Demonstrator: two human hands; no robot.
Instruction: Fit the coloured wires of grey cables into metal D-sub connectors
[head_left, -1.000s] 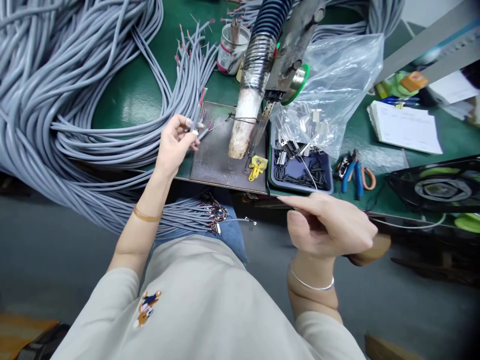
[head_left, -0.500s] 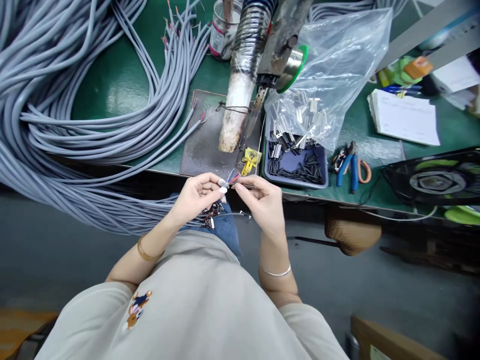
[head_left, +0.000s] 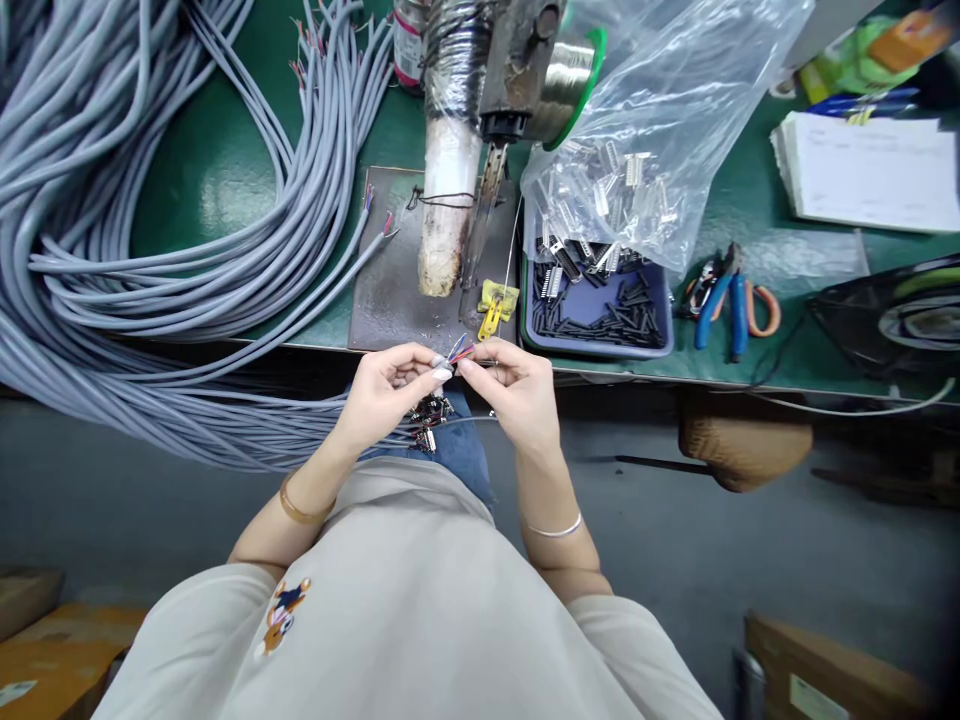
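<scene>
My left hand (head_left: 386,395) is closed, pinching a grey cable's end where thin coloured wires (head_left: 459,352) fan out. Fingers of my right hand (head_left: 517,390) are pressed together on the tips of those wires, close beside the left fingertips. Both hands are at the bench's front edge. Below them, over my lap, lie cable ends with metal connectors (head_left: 426,438). A yellow clip (head_left: 491,315) sits just beyond my right hand. Many grey cables (head_left: 225,250) run in bundles on the left.
A purple tray (head_left: 664,335) holds black parts and connectors, partly under a clear plastic bag (head_left: 705,110). Behind the hands are a soldering iron (head_left: 484,205), a solder spool (head_left: 566,90) and a wrapped tube (head_left: 450,200). Pliers (head_left: 735,305) and papers (head_left: 874,170) lie right.
The head view has shifted, so the bench items on the right appear farther right. Both hands keep their hold on the wires, with only slight finger movement.
</scene>
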